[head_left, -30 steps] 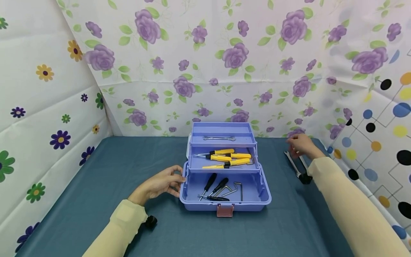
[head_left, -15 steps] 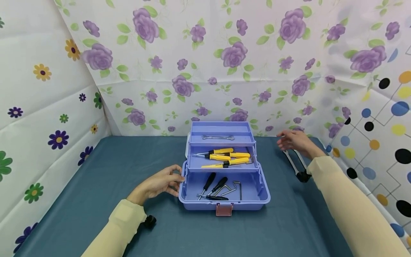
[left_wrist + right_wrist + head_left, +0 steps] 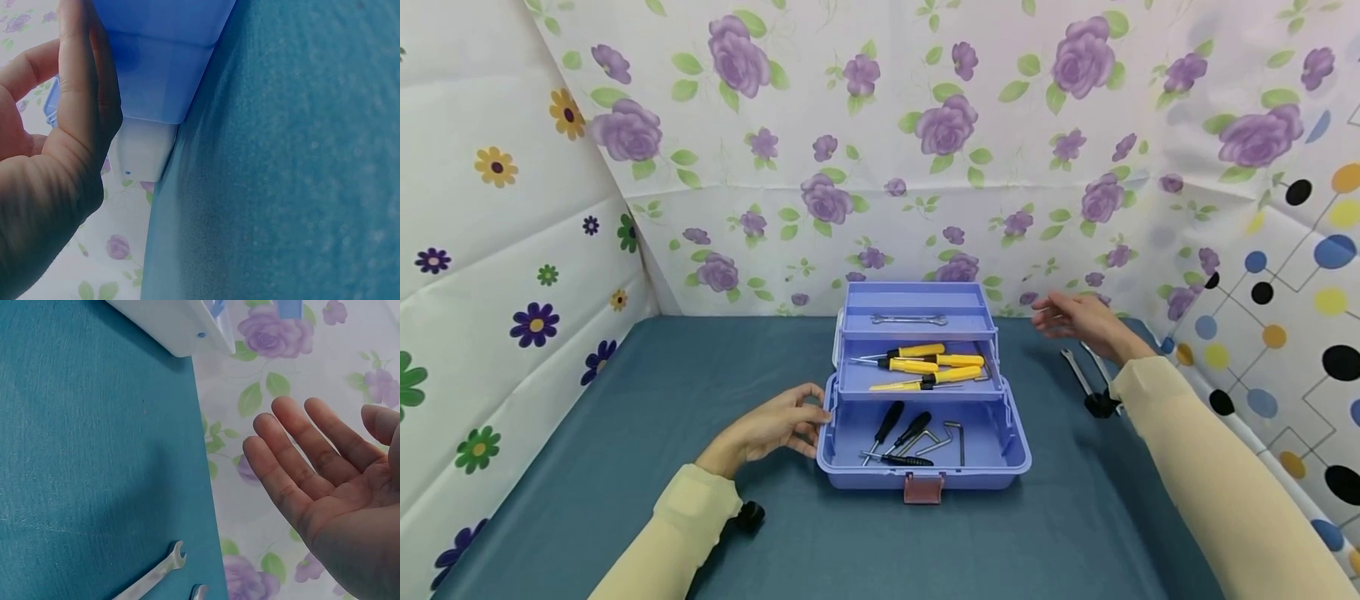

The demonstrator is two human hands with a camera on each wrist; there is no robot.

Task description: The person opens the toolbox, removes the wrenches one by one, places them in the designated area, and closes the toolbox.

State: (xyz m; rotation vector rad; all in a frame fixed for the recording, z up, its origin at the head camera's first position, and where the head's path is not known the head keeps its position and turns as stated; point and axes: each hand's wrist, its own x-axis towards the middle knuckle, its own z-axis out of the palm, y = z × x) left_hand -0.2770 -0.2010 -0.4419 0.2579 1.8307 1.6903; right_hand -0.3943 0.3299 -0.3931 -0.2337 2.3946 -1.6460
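Cream sleeves (image 3: 696, 521), left hand (image 3: 775, 427) and right hand (image 3: 1090, 323) well apart

Fingers relaxed, the left hand touches the left side of the blue toolbox (image 3: 865, 482) on the teal worktop (image 3: 760, 350). The right hand, loosely spread and empty, hovers near two wrenches (image 3: 1077, 373), partly hidden by a black wrist device (image 3: 1101, 406). Screwdrivers (image 3: 913, 367) and hex keys (image 3: 962, 446) lie inside the toolbox.

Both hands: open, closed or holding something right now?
Left hand: open, touching the toolbox.
Right hand: open, holding nothing.

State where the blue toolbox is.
In the head view, the open toolbox stands on the teal cloth, between the left hand, at its left edge, and a wrench to its right.
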